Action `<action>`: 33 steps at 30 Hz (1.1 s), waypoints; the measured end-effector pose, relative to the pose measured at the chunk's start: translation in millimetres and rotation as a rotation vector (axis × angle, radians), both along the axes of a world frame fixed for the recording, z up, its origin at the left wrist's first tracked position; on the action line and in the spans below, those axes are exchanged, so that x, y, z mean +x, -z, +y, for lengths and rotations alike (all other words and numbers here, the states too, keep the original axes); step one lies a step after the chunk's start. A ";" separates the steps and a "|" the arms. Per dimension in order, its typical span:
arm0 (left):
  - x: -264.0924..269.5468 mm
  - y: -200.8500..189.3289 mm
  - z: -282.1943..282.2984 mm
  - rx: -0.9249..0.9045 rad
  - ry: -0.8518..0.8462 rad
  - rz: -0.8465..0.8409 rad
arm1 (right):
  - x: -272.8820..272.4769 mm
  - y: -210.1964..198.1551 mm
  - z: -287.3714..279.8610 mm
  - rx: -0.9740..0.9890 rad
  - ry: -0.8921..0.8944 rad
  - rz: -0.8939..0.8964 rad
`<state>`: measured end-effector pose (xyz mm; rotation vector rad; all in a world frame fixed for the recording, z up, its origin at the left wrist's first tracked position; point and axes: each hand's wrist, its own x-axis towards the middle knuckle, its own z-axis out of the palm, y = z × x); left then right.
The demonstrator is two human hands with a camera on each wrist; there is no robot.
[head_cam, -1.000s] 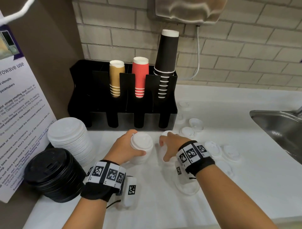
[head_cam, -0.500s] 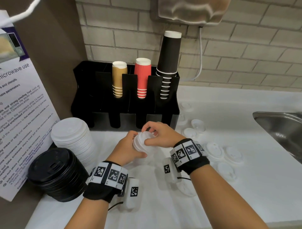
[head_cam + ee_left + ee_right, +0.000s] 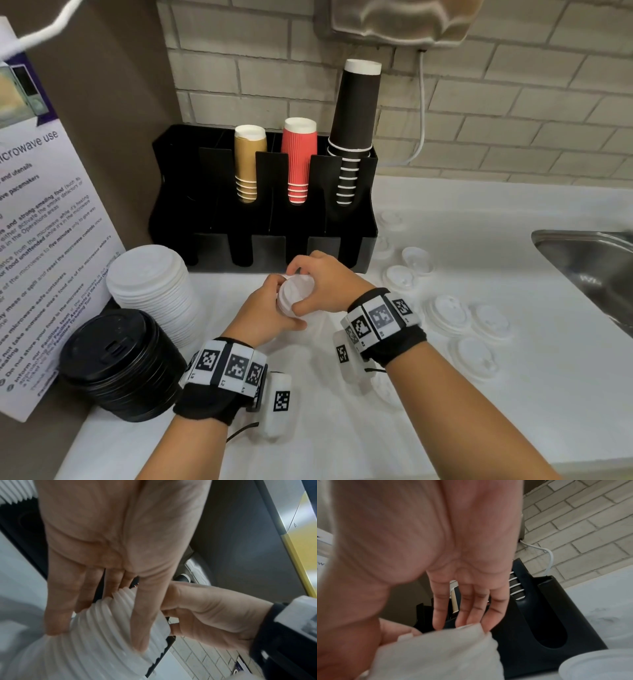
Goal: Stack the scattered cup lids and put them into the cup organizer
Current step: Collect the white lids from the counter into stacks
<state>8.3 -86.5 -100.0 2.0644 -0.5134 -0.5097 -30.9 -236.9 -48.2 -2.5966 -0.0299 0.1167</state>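
Observation:
A small stack of white cup lids point(image 3: 295, 295) is held just above the counter in front of the black cup organizer point(image 3: 263, 219). My left hand point(image 3: 263, 310) grips the stack from the left and below; in the left wrist view its fingers point(image 3: 142, 615) wrap the ribbed stack of lids point(image 3: 109, 639). My right hand point(image 3: 327, 282) covers the top, thumb and fingers curled round the top lid's rim. The right wrist view shows its fingertips point(image 3: 471, 618) on the top lid point(image 3: 436, 650). Several loose white lids point(image 3: 447, 313) lie scattered at the right.
A tall pile of larger white lids point(image 3: 150, 284) and a pile of black lids point(image 3: 116, 359) stand at the left by a poster point(image 3: 37, 219). The organizer holds tan, red and black cup stacks point(image 3: 352, 137). A steel sink point(image 3: 589, 263) is at the right.
My right hand left the counter with a white lid and came onto the top of the stack in my left hand. The stack now tilts towards the right hand.

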 end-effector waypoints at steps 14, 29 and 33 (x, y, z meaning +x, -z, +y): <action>-12.9 -16.4 -0.8 0.005 0.041 -0.078 | -107.5 -0.7 -47.4 -0.154 0.397 0.453; -18.7 -12.6 -1.0 0.008 0.036 -0.040 | -112.5 9.3 -38.3 -0.056 0.349 0.393; -18.5 -8.6 -1.4 -0.018 0.022 -0.087 | -95.5 -9.2 -34.3 0.438 0.357 -0.122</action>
